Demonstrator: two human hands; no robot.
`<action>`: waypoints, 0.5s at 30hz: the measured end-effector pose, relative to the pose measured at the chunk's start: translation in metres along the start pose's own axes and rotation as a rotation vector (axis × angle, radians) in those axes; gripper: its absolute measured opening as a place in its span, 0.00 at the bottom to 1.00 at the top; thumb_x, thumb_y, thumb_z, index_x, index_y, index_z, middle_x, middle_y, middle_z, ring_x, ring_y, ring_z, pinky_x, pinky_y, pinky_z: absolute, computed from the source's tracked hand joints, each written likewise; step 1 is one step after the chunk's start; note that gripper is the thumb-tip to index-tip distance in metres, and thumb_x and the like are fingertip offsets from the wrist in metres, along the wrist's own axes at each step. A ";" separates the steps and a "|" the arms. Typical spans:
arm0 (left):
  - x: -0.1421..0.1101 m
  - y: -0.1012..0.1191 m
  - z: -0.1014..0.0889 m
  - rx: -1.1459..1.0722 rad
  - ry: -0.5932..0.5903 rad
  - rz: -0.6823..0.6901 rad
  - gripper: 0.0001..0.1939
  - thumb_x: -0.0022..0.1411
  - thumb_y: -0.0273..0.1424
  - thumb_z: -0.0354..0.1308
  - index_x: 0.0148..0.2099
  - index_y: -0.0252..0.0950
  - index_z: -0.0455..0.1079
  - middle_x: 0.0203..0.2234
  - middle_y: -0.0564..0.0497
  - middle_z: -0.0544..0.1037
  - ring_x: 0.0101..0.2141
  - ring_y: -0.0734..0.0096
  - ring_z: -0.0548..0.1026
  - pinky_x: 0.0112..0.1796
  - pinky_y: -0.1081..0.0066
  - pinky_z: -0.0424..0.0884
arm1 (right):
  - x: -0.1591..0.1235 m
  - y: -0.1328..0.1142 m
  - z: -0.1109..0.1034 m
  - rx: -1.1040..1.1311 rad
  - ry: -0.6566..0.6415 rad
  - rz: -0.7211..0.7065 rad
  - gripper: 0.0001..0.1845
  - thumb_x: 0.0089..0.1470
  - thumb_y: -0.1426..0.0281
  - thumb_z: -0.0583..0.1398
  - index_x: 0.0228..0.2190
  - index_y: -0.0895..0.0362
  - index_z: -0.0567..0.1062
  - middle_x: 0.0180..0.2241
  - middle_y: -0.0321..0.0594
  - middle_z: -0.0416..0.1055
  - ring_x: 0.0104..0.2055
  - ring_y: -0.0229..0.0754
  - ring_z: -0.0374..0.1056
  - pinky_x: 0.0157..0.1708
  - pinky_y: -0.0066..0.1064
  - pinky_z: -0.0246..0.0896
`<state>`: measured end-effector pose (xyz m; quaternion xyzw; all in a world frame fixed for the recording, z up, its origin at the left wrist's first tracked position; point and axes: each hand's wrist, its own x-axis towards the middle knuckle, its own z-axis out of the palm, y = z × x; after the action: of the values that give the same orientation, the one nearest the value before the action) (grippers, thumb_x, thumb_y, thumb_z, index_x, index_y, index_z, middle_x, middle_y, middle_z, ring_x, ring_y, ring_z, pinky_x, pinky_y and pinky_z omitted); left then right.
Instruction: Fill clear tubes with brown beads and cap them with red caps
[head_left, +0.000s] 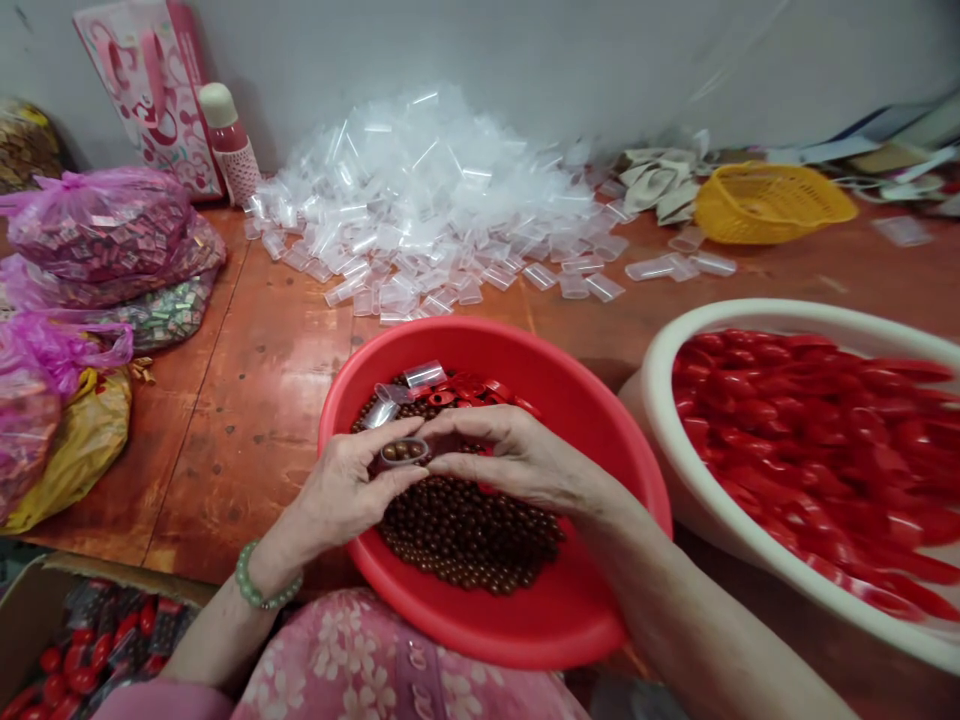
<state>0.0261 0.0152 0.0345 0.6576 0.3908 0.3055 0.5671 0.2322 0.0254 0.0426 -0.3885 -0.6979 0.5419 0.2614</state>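
Over the red plastic basin [577, 420], both hands are closed in a narrow pinch: the left hand [349, 490] grips a clear plastic tube [403, 453] holding brown beads, and the right hand [517, 460] pinches its other end. Loose brown beads [469, 530] fill the basin's floor beneath them, leaving bare red wall between the beads and the rim on most sides. Red plastic pieces [469, 390] and a few empty tubes [424, 375] lie at its far side. Just right of the basin, a white tub [675, 380] is heaped with red parts [810, 440]. Beyond the basin, a heap of clear tubes [420, 190] spreads across the wooden table [240, 400], with a yellow basket [772, 205] further right. Pink bags [97, 225] sit well left of the basin, and a cardboard box [45, 600] sits below the table's near edge.
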 end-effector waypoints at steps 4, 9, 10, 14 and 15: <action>0.000 0.003 -0.002 0.050 0.002 0.016 0.16 0.61 0.31 0.58 0.51 0.33 0.72 0.39 0.46 0.81 0.39 0.69 0.78 0.43 0.68 0.72 | 0.000 0.002 -0.011 -0.098 0.064 0.117 0.14 0.55 0.61 0.59 0.37 0.58 0.77 0.33 0.40 0.78 0.35 0.41 0.72 0.37 0.31 0.67; 0.003 0.000 -0.006 -0.132 -0.085 -0.120 0.16 0.60 0.32 0.59 0.50 0.33 0.72 0.38 0.46 0.80 0.37 0.71 0.77 0.42 0.69 0.72 | 0.007 0.017 -0.015 -0.721 -0.068 0.318 0.11 0.59 0.68 0.54 0.35 0.58 0.75 0.34 0.44 0.77 0.36 0.43 0.73 0.38 0.32 0.63; 0.004 0.000 -0.006 -0.166 -0.086 -0.146 0.16 0.59 0.32 0.60 0.50 0.33 0.72 0.38 0.46 0.80 0.37 0.71 0.77 0.42 0.69 0.71 | 0.008 0.021 -0.012 -0.835 -0.104 0.357 0.10 0.59 0.68 0.54 0.34 0.58 0.75 0.35 0.45 0.77 0.37 0.45 0.73 0.37 0.32 0.63; 0.005 0.004 -0.003 -0.302 -0.101 -0.221 0.21 0.55 0.30 0.63 0.52 0.34 0.72 0.38 0.46 0.81 0.36 0.71 0.77 0.40 0.70 0.72 | 0.014 0.036 0.009 -0.970 -0.160 0.431 0.12 0.57 0.68 0.56 0.40 0.61 0.73 0.41 0.55 0.76 0.42 0.51 0.73 0.37 0.34 0.63; 0.006 0.005 -0.002 -0.324 -0.094 -0.226 0.21 0.55 0.30 0.63 0.52 0.34 0.72 0.38 0.46 0.81 0.35 0.72 0.77 0.39 0.70 0.72 | 0.016 0.038 0.015 -0.975 -0.166 0.440 0.13 0.58 0.68 0.56 0.42 0.61 0.73 0.42 0.56 0.75 0.43 0.50 0.73 0.38 0.34 0.64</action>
<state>0.0282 0.0209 0.0394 0.5234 0.3809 0.2677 0.7137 0.2217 0.0342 0.0010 -0.5577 -0.7889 0.2262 -0.1246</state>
